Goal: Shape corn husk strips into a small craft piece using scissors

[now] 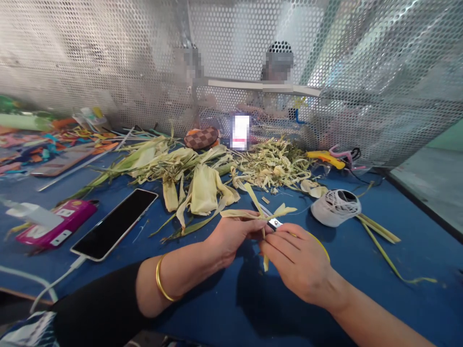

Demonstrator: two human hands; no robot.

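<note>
Head view: left hand point(235, 236) over the middle of the blue table point(224, 313), thumb and fingers together, clamped on husk strips point(237, 214). The strips stick out to both sides of the fingertips, and one end hangs below between the hands. Right hand point(300, 260) just beside it, fingers closed round scissors point(276, 223); yellow handle partly hidden by the hand, pivot right by the strips. Can't tell whether the blades touch the strips.

Gold bangle point(159, 279) on left wrist, black sleeve point(101, 303) behind it. Beyond the hands: heap of corn husks point(204, 190), and to its right a pile of shredded husk point(273, 166). Thread spool point(334, 209) near the right hand, tilted, loose stalks point(378, 229) beside it. Yellow tool point(327, 159) farther back. On the left: dark-screened phone point(115, 224) with cable plugged in, pink power strip point(60, 224), ruler point(87, 159). Checkered pouch point(201, 139) behind the husks. Perforated screen point(137, 62) at the back, two people blurred behind it.
</note>
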